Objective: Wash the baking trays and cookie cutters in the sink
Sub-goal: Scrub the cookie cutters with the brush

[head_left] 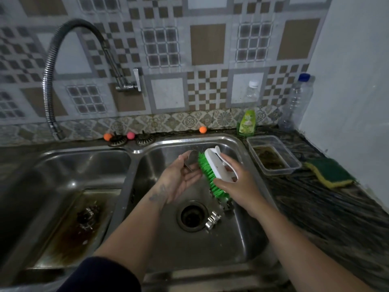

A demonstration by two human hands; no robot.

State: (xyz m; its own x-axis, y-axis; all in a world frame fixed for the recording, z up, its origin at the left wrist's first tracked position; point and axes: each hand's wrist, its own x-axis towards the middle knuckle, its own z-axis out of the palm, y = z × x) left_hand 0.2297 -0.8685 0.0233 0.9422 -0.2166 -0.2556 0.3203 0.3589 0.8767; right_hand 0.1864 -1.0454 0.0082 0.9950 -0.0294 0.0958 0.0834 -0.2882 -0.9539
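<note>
— What were you working on just then?

— A metal cookie cutter [188, 158], held up over the right-hand sink basin [242, 239]. My left hand [180, 179] cradled it with the fingers loosely curled round it, and my right hand [235, 184] gripped the white handle of the green-bristled scrub brush [212, 167], bristles pressed against the cutter

— And the rest of the washing?

— Plenty left, I'd judge. Another cutter [213, 220] lay on the basin floor beside the drain [192, 216], with one more, I think, half hidden under the brush. A baking tray [69, 234] sat in the left basin, brown with burnt-on stains and clearly not washed, something small and metal resting on it

— Was the water running?

— I saw none coming from the tap hose [49, 81]. The dish soap [246, 125] stood on the worktop [328, 199] behind the sink, and a green-and-yellow sponge [328, 172] lay near a plastic tub [273, 154] to the right
</note>
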